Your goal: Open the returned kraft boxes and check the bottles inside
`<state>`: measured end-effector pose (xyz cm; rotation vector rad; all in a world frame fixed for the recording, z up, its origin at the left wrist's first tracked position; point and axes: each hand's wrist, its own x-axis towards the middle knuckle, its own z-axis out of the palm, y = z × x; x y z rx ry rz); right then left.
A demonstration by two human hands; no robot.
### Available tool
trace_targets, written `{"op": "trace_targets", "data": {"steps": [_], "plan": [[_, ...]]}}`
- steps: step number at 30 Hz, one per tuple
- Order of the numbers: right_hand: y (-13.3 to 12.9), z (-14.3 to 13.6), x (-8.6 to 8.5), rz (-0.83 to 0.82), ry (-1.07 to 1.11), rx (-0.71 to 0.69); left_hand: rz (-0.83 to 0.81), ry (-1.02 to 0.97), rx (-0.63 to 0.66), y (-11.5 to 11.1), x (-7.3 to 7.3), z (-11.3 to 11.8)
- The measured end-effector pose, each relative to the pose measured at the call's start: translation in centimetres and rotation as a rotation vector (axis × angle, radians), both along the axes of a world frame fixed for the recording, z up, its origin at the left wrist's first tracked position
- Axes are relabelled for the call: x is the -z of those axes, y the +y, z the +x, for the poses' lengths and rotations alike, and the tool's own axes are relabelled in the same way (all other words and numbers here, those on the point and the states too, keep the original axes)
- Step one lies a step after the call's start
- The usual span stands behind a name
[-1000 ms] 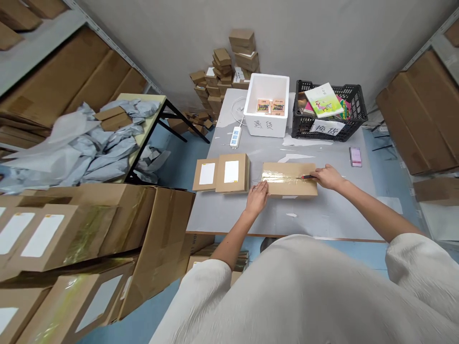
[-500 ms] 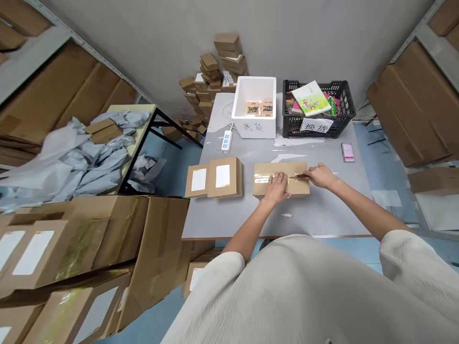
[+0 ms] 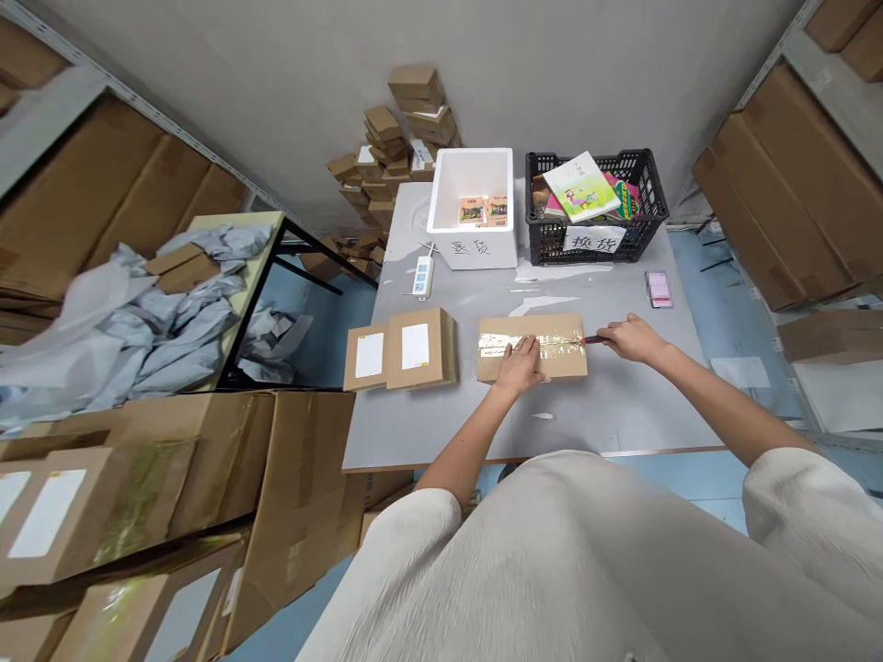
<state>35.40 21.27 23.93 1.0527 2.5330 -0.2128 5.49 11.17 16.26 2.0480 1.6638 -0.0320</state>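
A taped brown cardboard box (image 3: pixel 564 360) lies on the grey table in front of me. Shiny clear tape runs lengthwise over its top, with a dark line along the middle. My left hand (image 3: pixel 520 367) rests flat on the box top, fingers spread. In my closed right hand (image 3: pixel 635 339), just off the box's right end, is a slim dark knife (image 3: pixel 599 339) with a red part near its front. The knife's front end is at the box's right edge; its blade is too small to make out.
Two labelled boxes (image 3: pixel 416 351) stand left on the table (image 3: pixel 441 432). Behind are a power strip (image 3: pixel 423 276), a white foam bin (image 3: pixel 483 250), a black crate (image 3: pixel 597 241) with books, and a pink-screened phone (image 3: pixel 659 289). Large cartons (image 3: pixel 303 496) crowd the lower left.
My right hand has drawn the knife rightward along the tape, from over the box top to its right edge. My left hand stays on the box. The view has shifted slightly.
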Motion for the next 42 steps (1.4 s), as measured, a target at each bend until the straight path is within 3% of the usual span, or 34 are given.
{"op": "trace_targets", "data": {"steps": [9, 13, 18, 25, 30, 42], "plan": [[0.5, 5.0, -0.3, -0.037, 0.139, 0.095, 0.010, 0.049, 0.024, 0.2, -0.3, -0.1], [-0.1, 6.7, 0.1, -0.092, 0.361, 0.260, 0.014, 0.068, 0.028, 0.0, -0.5, -1.4], [-1.4, 5.5, 1.6, -0.227, 0.562, 0.374, 0.034, 0.098, 0.032, -0.4, -1.3, -1.8], [-1.5, 4.4, 3.4, -0.281, 0.590, 0.447, 0.066, -0.005, 0.136, 1.5, -1.1, 2.9], [-1.3, 4.0, 3.7, -0.347, 0.548, 0.502, 0.019, 0.037, 0.109, 1.8, -0.4, 3.9], [1.7, 2.0, 3.9, -0.317, 0.327, 0.312, 0.079, 0.030, 0.078, 1.3, 0.3, 4.2]]}}
